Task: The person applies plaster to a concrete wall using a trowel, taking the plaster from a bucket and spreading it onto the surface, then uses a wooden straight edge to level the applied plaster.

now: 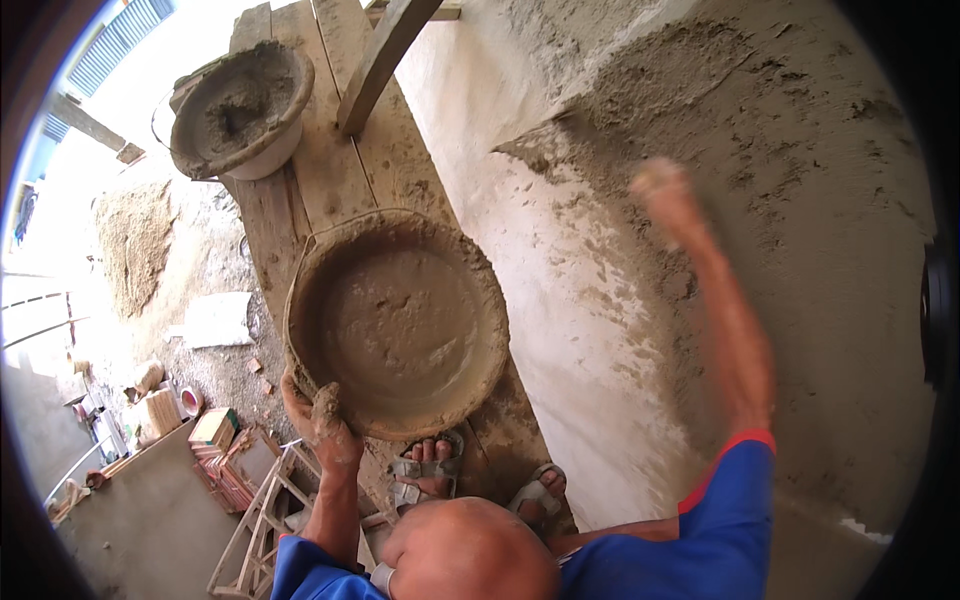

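Observation:
My left hand (332, 425) grips the near-left rim of a wide, mud-caked bucket (495, 300). Its thumb is coated with mortar, and its fingers go out of sight around the outside of the rim. Wet grey-brown mortar (400, 310) lies inside the bucket, and a thin wire handle rests along the left rim. Over at the wall (800, 330), my right hand (662, 195) is raised and closed, blurred by motion. Whatever it may hold cannot be made out. Rough fresh mortar (690, 75) covers the wall beyond that hand, with a paler surface (560, 240) to its left.
A second bucket (250, 150) of mortar stands farther along the plank platform (335, 180). A slanting wooden post (385, 65) rises beside it. My sandalled feet (430, 465) are on the planks. Below left lie a sand heap (135, 245), stacked tiles (225, 455) and a wooden ladder (262, 520).

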The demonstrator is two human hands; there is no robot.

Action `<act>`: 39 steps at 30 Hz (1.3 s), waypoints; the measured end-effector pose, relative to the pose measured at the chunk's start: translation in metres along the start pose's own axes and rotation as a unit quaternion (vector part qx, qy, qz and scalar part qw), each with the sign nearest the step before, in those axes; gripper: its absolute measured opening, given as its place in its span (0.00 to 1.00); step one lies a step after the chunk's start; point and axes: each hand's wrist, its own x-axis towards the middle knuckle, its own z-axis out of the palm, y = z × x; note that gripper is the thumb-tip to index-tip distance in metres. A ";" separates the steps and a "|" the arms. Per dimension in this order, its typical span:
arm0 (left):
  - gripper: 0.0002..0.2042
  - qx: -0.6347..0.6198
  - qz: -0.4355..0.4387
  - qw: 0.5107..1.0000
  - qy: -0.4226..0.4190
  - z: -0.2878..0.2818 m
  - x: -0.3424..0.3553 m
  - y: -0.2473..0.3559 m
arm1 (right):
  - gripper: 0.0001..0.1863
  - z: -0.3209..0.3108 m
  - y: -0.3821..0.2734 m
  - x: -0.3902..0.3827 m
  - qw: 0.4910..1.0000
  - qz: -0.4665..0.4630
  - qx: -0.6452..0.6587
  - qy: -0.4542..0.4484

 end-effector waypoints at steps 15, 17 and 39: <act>0.28 0.042 0.037 0.998 0.000 0.014 -0.005 0.002 | 0.21 0.020 -0.076 -0.160 0.931 -0.309 -0.172 -0.093; 0.28 0.032 0.037 0.999 -0.002 0.020 -0.006 0.005 | 0.23 0.058 -0.056 -0.157 0.721 -0.513 -0.406 0.227; 0.23 0.012 0.028 1.000 0.004 -0.013 0.000 0.001 | 0.23 -0.016 -0.022 -0.171 0.922 -0.256 0.119 -0.265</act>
